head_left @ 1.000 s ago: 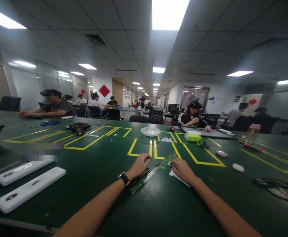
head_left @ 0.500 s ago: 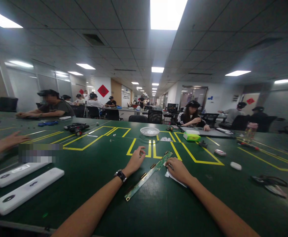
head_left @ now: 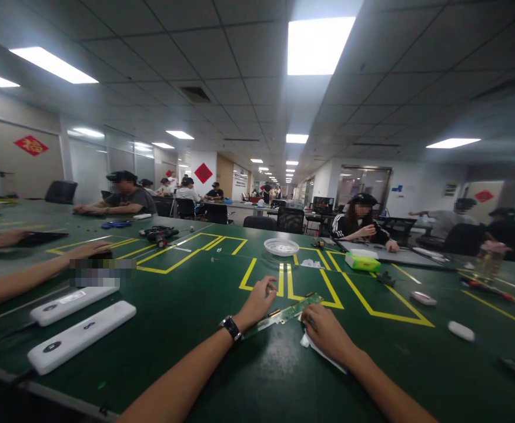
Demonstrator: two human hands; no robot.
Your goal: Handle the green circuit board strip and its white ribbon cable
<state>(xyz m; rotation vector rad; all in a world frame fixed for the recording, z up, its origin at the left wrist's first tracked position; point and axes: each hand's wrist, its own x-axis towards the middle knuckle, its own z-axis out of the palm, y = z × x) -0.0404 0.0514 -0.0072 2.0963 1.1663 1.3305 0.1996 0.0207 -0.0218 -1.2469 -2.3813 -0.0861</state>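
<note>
A long, narrow green circuit board [head_left: 290, 311] lies slantwise between my hands on the green table. My left hand [head_left: 257, 302] is by the board's left part, its fingers loosely bent and apart, holding nothing; the hand and wrist hide some of that part. Around the near side of the board's right end, my right hand [head_left: 325, 329] has its fingers curled. White paper [head_left: 328, 354] sticks out from under this hand, at the fingertips and along the palm. Whether the right fingers also touch the board I cannot tell.
A white basket [head_left: 281, 247] stands ahead, near yellow tape outlines. Two white power strips [head_left: 83, 336] lie left, beside another person's arm [head_left: 41, 276]. A green tissue pack [head_left: 362, 262], a white case [head_left: 461, 331] and cables are to the right. People sit across the table.
The circuit board has turned, its near left end swinging away from me so it lies more crosswise. My view has shifted left and up. Both hands keep nearly the same pose.
</note>
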